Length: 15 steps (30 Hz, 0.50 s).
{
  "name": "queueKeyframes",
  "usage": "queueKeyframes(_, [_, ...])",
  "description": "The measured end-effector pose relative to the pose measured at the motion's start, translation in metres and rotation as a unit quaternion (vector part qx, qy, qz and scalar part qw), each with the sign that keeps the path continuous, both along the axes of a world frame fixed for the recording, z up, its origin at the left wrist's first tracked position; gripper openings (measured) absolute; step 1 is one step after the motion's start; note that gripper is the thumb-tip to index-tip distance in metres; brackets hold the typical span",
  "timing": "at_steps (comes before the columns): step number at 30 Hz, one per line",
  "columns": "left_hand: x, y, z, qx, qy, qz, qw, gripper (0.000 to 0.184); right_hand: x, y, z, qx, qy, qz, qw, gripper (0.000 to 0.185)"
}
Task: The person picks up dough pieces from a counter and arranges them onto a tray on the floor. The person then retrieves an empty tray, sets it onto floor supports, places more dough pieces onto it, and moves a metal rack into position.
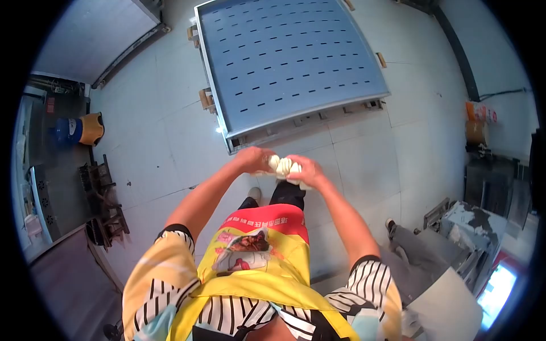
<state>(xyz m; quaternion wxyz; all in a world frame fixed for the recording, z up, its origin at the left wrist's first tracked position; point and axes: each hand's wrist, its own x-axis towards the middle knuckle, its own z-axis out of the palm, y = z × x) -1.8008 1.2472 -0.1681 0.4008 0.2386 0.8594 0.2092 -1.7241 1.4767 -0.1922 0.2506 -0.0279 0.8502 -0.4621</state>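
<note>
In the head view, pale pieces of dough point(284, 166), rounded and ridged like small twisted rolls, are held in a row at waist height in front of my apron. My left hand point(254, 159) is closed at the left end of the row. From the right, my right hand point(307, 171) wraps its fingers round the other end, with some dough hanging below it. Just beyond both hands lies the near edge of a large blue-grey slotted tray point(296, 62) with a metal rim. The fingertips are partly hidden by the dough.
Wooden blocks point(206, 99) stick out along the tray's sides. A yellow and blue stool-like object point(91, 129) and a dark wooden rack point(105, 199) stand at left. At right, a person in grey trousers point(418, 258) is beside a worn metal machine point(472, 224).
</note>
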Motion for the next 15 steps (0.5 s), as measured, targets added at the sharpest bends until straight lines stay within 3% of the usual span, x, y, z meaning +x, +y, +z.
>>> queueKeyframes(3, [-0.071, 0.009, -0.040, 0.009, 0.045, 0.099, 0.994, 0.058, -0.114, 0.013, -0.037, 0.045, 0.034, 0.086, 0.995, 0.056])
queueKeyframes(4, [-0.096, 0.015, -0.031, -0.012, 0.040, 0.121, 0.992, 0.057, -0.150, 0.013, -0.045, 0.061, 0.039, 0.112, 0.991, 0.055])
queueKeyframes(6, [-0.147, 0.018, -0.071, -0.017, 0.095, 0.155, 0.983, 0.055, -0.222, 0.015, -0.089, 0.087, 0.102, 0.158, 0.978, 0.052])
queueKeyframes(7, [-0.153, 0.020, -0.092, -0.023, 0.103, 0.165, 0.981, 0.055, -0.234, 0.015, -0.113, 0.097, 0.113, 0.175, 0.973, 0.051])
queueKeyframes(8, [-0.169, 0.023, -0.105, -0.029, 0.116, 0.156, 0.981, 0.055, -0.261, 0.013, -0.091, 0.128, 0.068, 0.202, 0.968, 0.049])
queueKeyframes(11, [-0.198, 0.030, -0.161, -0.030, 0.131, 0.194, 0.972, 0.056, -0.310, 0.014, -0.137, 0.180, 0.099, 0.268, 0.941, 0.048])
queueKeyframes(12, [-0.210, 0.029, -0.184, -0.054, 0.091, 0.194, 0.975, 0.062, -0.324, 0.013, -0.158, 0.183, 0.058, 0.287, 0.938, 0.051])
queueKeyframes(15, [-0.210, 0.032, -0.240, -0.076, 0.169, 0.168, 0.968, 0.073, -0.327, 0.013, -0.221, 0.230, 0.135, 0.290, 0.919, 0.064])
